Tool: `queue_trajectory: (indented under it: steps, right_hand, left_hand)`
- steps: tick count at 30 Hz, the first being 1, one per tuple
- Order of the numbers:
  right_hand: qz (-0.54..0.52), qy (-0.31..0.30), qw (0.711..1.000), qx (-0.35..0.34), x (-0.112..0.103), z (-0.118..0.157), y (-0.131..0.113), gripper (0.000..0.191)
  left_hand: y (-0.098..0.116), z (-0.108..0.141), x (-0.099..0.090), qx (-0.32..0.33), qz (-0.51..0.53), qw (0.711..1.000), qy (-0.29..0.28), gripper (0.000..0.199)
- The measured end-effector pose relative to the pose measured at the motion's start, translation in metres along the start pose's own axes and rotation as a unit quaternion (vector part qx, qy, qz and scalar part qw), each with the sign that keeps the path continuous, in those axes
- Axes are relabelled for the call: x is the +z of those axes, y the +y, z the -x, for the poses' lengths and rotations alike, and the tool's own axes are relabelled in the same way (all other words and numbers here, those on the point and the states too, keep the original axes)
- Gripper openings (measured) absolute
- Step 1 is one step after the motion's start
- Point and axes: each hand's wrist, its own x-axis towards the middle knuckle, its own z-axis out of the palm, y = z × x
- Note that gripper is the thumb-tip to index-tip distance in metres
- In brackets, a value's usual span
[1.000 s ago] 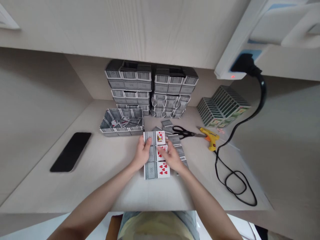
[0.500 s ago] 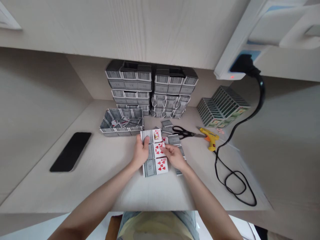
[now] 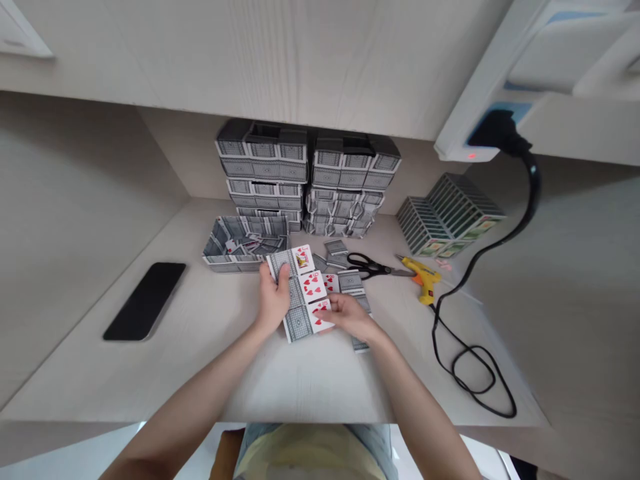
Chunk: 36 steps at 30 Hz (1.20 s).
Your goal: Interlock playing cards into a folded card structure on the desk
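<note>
A panel of joined playing cards (image 3: pixel 297 293) is held above the desk, tilted, with patterned grey backs on its left and red heart faces on its right. My left hand (image 3: pixel 274 297) grips its left edge, thumb on top. At the lower right, my right hand (image 3: pixel 350 316) pinches the heart card at the corner, thumb over its face and fingers underneath. Just behind the panel lies another heart card (image 3: pixel 331 283). To the right, a strip of card backs (image 3: pixel 351 283) rests on the desk, partly hidden by my right hand.
An open card box (image 3: pixel 235 265) with loose pieces stands behind my left hand. Stacked card boxes (image 3: pixel 265 168) line the back. Black-handled scissors (image 3: pixel 370 267), a yellow glue gun (image 3: pixel 426 279) with its cord (image 3: pixel 470 348), and green-striped card stacks (image 3: pixel 450 217) sit right. A phone (image 3: pixel 145 301) lies left.
The card panel has turned and shifted left, its top now leaning left. My left hand moved left with it, and my right hand slid from the middle card to the lowest one.
</note>
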Motion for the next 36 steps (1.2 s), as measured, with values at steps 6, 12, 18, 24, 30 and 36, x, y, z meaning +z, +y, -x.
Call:
queue_trajectory:
  steps: [6, 12, 18, 24, 30, 36]
  right_hand:
    - [-0.014, 0.036, 0.999, -0.016, -0.004, -0.001, 0.001, 0.037]
    - [-0.015, 0.053, 0.998, -0.022, -0.003, 0.001, -0.004, 0.032]
    - [0.0, 0.062, 0.998, -0.014, 0.003, -0.001, 0.002, 0.033]
    - [0.068, 0.08, 0.993, -0.052, -0.012, 0.002, -0.006, 0.033]
    - [-0.034, 0.189, 0.975, -0.107, -0.019, 0.001, -0.013, 0.035]
    - [-0.028, 0.175, 0.982, -0.068, -0.01, -0.003, -0.006, 0.028]
  left_hand:
    - [0.001, -0.002, -0.002, -0.027, 0.156, 0.985, -0.069, 0.038]
    - [-0.002, 0.015, 0.006, -0.055, 0.149, 0.98, -0.117, 0.053]
    - [-0.007, 0.017, 0.01, -0.058, 0.138, 0.981, -0.124, 0.05]
    - [-0.005, 0.013, 0.008, -0.088, 0.189, 0.963, -0.17, 0.05]
    - [0.009, 0.018, 0.001, -0.157, 0.203, 0.91, -0.326, 0.047]
    - [0.003, 0.016, 0.005, -0.191, 0.139, 0.92, -0.314, 0.031]
